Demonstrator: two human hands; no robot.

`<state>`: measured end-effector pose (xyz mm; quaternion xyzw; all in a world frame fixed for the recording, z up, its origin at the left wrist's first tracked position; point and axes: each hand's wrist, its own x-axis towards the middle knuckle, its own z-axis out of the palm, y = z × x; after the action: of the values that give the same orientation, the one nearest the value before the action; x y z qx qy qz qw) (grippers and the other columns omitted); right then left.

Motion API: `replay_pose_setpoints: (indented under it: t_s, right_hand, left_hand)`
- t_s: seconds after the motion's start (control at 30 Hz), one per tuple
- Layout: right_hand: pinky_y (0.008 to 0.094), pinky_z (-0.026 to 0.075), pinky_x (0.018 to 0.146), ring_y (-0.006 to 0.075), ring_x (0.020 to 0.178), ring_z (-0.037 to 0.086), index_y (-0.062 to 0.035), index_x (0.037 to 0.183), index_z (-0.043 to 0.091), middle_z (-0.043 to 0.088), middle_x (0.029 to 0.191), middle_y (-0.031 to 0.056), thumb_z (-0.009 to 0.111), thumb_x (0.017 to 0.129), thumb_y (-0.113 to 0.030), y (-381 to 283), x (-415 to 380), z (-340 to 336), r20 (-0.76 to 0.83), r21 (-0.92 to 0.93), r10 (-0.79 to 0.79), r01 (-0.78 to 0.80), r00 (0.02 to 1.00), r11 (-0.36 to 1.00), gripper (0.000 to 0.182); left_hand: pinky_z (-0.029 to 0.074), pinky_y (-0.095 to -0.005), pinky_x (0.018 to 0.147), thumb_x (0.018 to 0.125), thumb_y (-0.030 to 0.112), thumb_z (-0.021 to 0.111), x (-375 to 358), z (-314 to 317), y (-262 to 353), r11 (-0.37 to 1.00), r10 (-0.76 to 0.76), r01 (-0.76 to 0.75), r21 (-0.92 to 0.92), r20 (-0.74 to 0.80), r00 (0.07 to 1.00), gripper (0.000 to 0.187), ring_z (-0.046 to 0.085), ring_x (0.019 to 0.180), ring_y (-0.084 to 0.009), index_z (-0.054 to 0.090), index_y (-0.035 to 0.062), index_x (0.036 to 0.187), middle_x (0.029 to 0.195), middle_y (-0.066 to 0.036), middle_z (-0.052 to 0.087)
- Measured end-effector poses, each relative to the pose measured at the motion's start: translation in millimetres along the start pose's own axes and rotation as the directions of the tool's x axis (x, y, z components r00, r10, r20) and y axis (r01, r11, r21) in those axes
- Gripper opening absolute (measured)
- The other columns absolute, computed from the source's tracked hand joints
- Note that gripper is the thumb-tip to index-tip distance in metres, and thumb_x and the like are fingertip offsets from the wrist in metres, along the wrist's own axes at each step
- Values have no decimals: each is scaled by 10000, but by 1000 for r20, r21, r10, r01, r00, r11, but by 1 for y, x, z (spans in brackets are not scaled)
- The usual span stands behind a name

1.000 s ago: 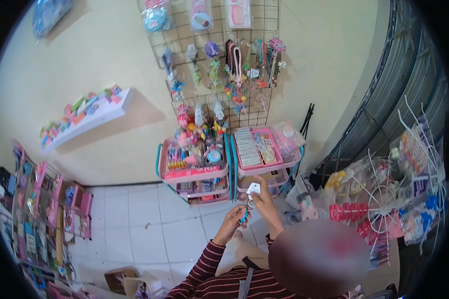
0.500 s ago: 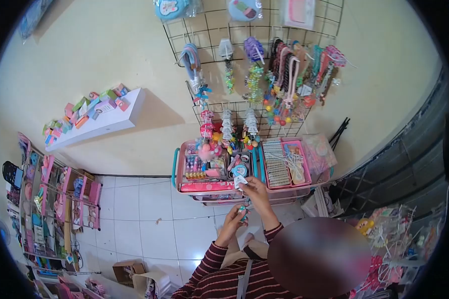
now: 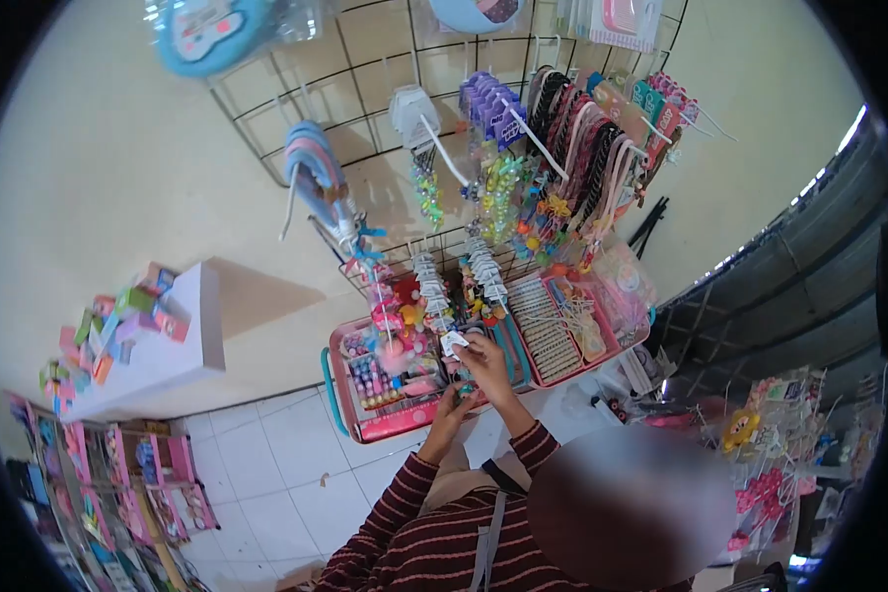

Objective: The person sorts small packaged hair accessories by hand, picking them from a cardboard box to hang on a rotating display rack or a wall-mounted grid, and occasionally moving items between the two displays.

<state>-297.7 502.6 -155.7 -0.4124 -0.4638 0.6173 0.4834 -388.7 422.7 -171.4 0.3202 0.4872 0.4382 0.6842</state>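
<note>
A small white card [image 3: 452, 343] is pinched in the fingers of my right hand [image 3: 488, 370]. Just below, my left hand [image 3: 446, 412] closes on a small turquoise trinket [image 3: 465, 391], which seems to hang from the card; its exact kind is too small to tell. Both hands are in front of the lower wire grid. Right behind the card, a row of white-carded accessories [image 3: 431, 281] hangs on a hook, with a second carded row [image 3: 485, 266] to its right. Beneath them stands a pink tray [image 3: 365, 434] holding beads, bottles and boxes.
Hair ties, purple-carded pieces [image 3: 491, 104] and braided cords [image 3: 582, 138] hang from the upper wire grid [image 3: 355, 84], their hooks sticking out. A white wall shelf [image 3: 183, 331] juts out at left. Bagged goods [image 3: 760, 434] hang at right; pink shelving [image 3: 173, 464] stands at far left.
My view has tilted and come nearer to the grid. Both hands, with the card and trinket, have moved up and closer to the hanging carded rows.
</note>
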Motion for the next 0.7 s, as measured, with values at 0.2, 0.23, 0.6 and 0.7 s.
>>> replay_pose_setpoints:
  t_s: [0.2,0.23,0.6,0.7]
  right_hand:
    - [192,394,481,71,567,526,42,876,520,572,667,63,563,762,-139,32,13,12,-188,-77,-132,120,973,990,219]
    - [195,397,485,73,570,531,36,892,522,573,672,66,557,765,-137,33,15,13,-197,-87,-99,83,975,993,217]
    - [211,425,572,70,680,534,17,980,491,574,714,77,502,780,-53,27,67,31,-236,-273,-267,199,934,941,212]
    - [279,442,608,170,693,580,-33,979,487,582,782,114,535,756,-154,31,55,25,-243,-277,-213,143,946,950,258]
  left_hand:
    - [387,-253,728,804,252,477,18,-24,5,995,-98,96,33,54,994,400,430,917,-115,340,52,1123,1031,-52,418]
    - [386,-252,731,804,244,476,23,-27,4,992,-120,118,38,69,990,407,429,920,-116,333,50,1132,1032,-54,418]
    - [276,-306,889,724,79,551,56,-51,-3,893,227,-252,374,111,968,485,364,1049,-220,333,-34,1142,1115,-141,398]
    - [282,-301,899,755,36,484,50,-53,-15,887,211,-234,399,102,972,420,357,1054,-206,321,15,1141,1092,-110,395]
